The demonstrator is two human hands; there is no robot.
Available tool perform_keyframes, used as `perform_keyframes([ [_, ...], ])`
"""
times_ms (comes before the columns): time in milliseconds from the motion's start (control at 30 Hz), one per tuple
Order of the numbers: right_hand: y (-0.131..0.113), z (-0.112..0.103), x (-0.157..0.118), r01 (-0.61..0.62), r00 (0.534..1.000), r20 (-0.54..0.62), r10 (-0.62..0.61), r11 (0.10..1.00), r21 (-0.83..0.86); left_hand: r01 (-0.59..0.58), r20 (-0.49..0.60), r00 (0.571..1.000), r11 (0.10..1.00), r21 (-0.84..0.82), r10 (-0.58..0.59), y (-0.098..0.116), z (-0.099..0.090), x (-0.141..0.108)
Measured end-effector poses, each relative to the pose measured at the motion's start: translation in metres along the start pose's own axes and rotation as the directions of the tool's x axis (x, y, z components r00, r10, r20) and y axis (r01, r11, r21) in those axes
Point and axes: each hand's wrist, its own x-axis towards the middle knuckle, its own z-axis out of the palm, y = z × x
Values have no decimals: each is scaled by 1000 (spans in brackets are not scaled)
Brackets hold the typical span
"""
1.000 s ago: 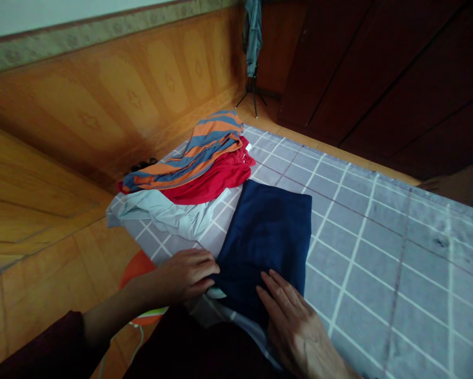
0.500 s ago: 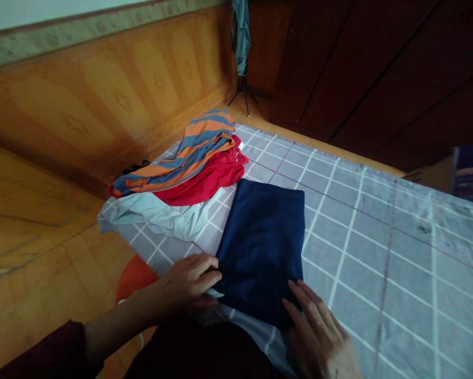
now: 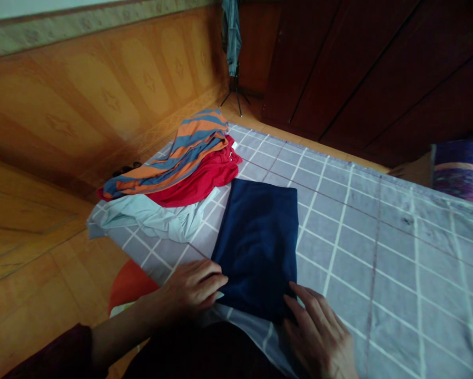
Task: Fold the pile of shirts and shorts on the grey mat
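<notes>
- Through the head camera I see a grey cloth-covered surface with white grid lines [image 3: 351, 231], bearing a folded, dark navy-blue rectangle of smooth fabric [image 3: 260, 237].
- Left of the navy fabric I have an orange-and-blue-grey striped cloth [image 3: 205, 125] over a crumpled red cloth [image 3: 208, 181], with a wrinkled pale grey cloth [image 3: 153, 218] beside them.
- Well to the right of the navy fabric is a purple patterned item [image 3: 463, 167]; I cannot tell whether anything contains it.
- My left hand [image 3: 189, 287] has thumb and fingers closed on the navy fabric's near left corner.
- My right hand [image 3: 319, 334] touches its near right corner, fingers slightly spread; the thumb is hidden, so I cannot tell whether it pinches.
- The navy fabric lies flat, mostly beyond both hands.
</notes>
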Motion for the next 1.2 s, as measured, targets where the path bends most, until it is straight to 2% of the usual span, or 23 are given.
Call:
perform_keyframes([
  [100,5,-7,-3,-69,997,-41,70,997,27,-16,15,1000,1000,5,16,1,-2,1],
  [233,10,-8,-11,-132,990,-51,135,990,57,-24,-49,999,1000,-8,24,5,-8,2],
  [433,10,-4,-17,-167,985,-42,169,985,36,-54,48,997,998,26,53,5,-11,4],
  [567,9,-4,-16,-141,989,-37,144,988,57,-55,-8,998,998,25,55,4,-7,4],
  [667,7,-2,-15,-118,992,-34,119,992,45,-56,31,998,996,68,54,2,6,0],
  [733,5,-1,-14,-102,994,-30,104,994,36,-6,55,998,996,86,1,0,18,-6],
  [900,5,3,-17,-67,998,-13,68,995,71,68,-12,998,996,57,-67,-3,37,-17],
  [1033,9,1,-24,-59,998,8,59,993,99,40,-51,998,998,49,-37,-3,32,-21],
  [1200,10,-2,-33,-14,999,37,10,995,101,-55,-16,998,997,45,55,-9,18,-26],
])
